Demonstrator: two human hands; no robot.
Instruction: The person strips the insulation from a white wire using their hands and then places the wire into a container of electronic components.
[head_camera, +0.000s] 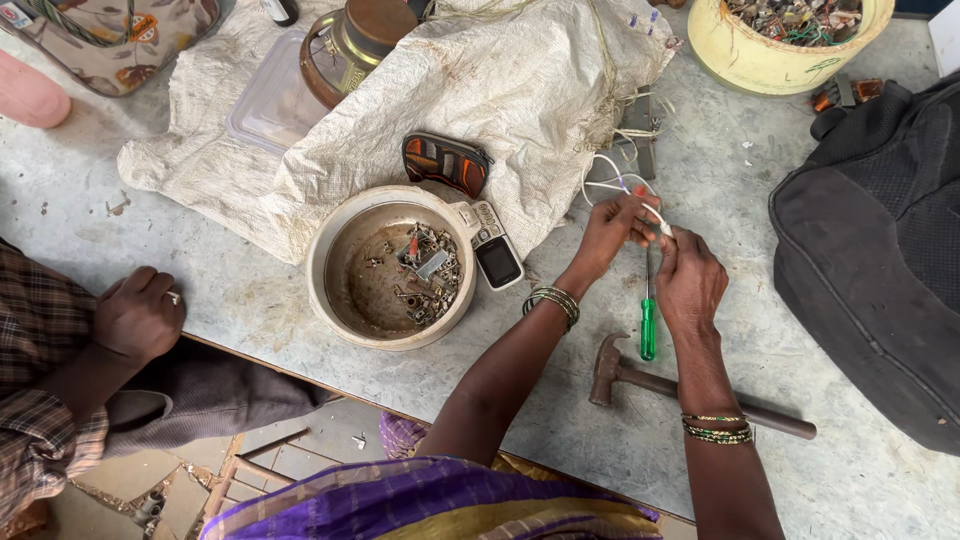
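My left hand (612, 232) and my right hand (690, 280) meet over the grey table (250, 290), both pinching a thin white wire (612, 182) that loops away toward the sack. Just below and between my hands, a green-handled screwdriver (648, 325) lies on the table, its shaft pointing up toward my fingers. Whether my right hand touches its shaft I cannot tell. A hammer (640, 378) with a rusty head lies under my right forearm.
A worn round bowl (345, 225) holding several small metal scraps sits left of my hands, with a small mobile phone (493, 250) beside it. A white woven sack (520, 90), a yellow tub (760, 55) of wire scraps and a black bag (880, 250) surround them. Another person's hand (140, 315) rests at the left edge.
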